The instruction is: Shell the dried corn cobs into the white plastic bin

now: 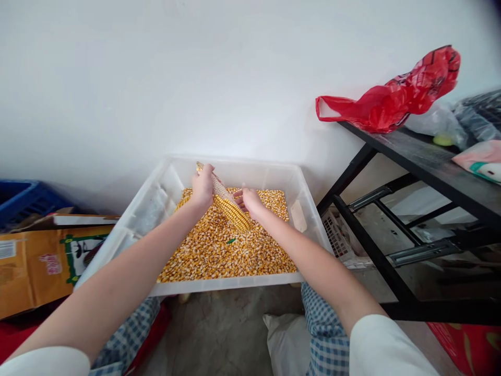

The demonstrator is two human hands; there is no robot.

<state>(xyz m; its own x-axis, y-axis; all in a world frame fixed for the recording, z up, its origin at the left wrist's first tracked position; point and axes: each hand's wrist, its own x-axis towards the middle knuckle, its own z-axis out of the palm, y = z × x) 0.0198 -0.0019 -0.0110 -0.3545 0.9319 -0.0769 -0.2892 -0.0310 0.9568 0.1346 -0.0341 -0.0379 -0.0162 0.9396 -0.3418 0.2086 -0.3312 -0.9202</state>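
A long yellow corn cob (231,210) slants over a pile of loose kernels (223,253). Its upper stretch is bare and pale, while rows of kernels still cover the lower part. My left hand (202,187) is closed around the bare upper end, hiding some of it. Against the cob's right side is my right hand (252,202), with its fingers apart and the thumb raised. Whether those fingers press on the cob, I cannot tell. The kernels lie in a translucent white plastic bin (230,284). A small green scrap (230,241) rests on them.
A black-framed table (426,156) stands close on the right, with a red plastic bag (395,99) on it. To the left are a cardboard box (35,266) and a blue crate (23,201). Behind the bin rises a white wall (235,78). A white sack (287,339) sits on the floor.
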